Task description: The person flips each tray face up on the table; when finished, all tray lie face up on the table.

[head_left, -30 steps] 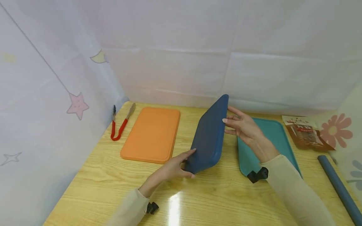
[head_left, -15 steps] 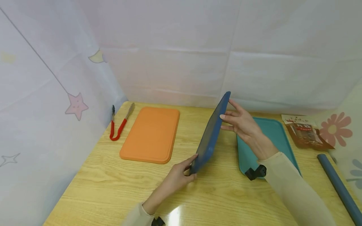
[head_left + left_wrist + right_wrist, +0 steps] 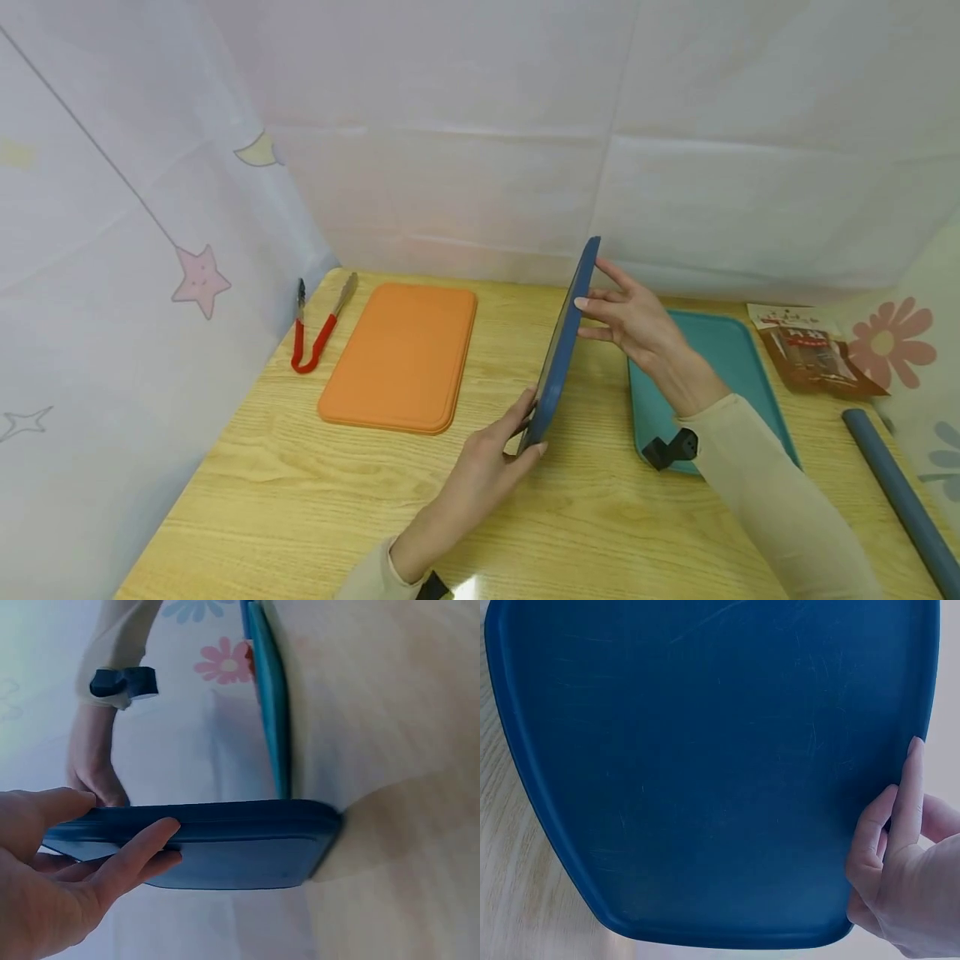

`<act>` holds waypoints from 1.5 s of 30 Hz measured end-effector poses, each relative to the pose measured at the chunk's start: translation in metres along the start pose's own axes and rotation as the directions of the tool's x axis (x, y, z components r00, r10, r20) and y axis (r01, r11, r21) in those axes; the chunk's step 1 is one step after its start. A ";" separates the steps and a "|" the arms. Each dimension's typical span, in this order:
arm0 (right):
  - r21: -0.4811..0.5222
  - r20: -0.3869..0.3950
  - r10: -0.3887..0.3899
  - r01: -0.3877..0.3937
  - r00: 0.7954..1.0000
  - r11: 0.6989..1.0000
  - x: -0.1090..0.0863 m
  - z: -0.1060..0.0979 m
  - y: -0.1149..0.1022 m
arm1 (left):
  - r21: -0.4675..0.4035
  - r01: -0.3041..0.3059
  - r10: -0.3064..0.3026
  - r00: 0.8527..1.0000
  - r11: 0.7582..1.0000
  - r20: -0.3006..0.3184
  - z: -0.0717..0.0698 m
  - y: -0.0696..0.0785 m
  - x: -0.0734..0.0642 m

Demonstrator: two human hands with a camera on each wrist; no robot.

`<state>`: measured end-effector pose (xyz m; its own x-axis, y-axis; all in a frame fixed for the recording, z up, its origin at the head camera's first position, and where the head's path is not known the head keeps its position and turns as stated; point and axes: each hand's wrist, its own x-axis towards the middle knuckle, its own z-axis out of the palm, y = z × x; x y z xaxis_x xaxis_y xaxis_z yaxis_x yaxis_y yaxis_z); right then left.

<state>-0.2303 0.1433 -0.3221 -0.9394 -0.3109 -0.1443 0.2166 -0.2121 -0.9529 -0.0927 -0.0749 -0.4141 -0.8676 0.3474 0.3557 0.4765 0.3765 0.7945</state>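
Observation:
A dark blue tray (image 3: 561, 360) is held steeply on edge above the table, nearly side-on in the head view. My left hand (image 3: 483, 471) grips its near lower end, thumb on one side and fingers on the other. At the far upper end my right hand (image 3: 637, 329) pinches the rim between thumb and fingers. Light scratches mark the tray's broad face (image 3: 720, 772) in the right wrist view. In the left wrist view the left hand's fingers (image 3: 142, 851) lie across the tray's edge.
An orange board (image 3: 401, 358) lies left of the tray, with red-handled tongs (image 3: 318, 337) beyond it. Partly under the right forearm is a teal tray (image 3: 723, 367). A brown food packet (image 3: 813, 354) and a dark grey roll (image 3: 900, 500) lie at the right of the wooden table (image 3: 300, 508).
The blue tray has turned from showing its broad face to nearly edge-on. My left hand has moved right with the near end; my right hand has shifted slightly left and up.

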 end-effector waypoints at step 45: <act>-0.433 -0.033 0.298 -0.282 0.954 0.856 0.027 -0.059 0.121 | -0.460 0.115 -0.243 0.942 0.880 -0.230 -0.043 0.024 0.018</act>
<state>-0.2455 0.1633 -0.4567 -0.8407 -0.3289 -0.4301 0.3352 0.3077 -0.8905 -0.1027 -0.0962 -0.3675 -0.9662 0.0384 0.2551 0.2544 -0.0235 0.9668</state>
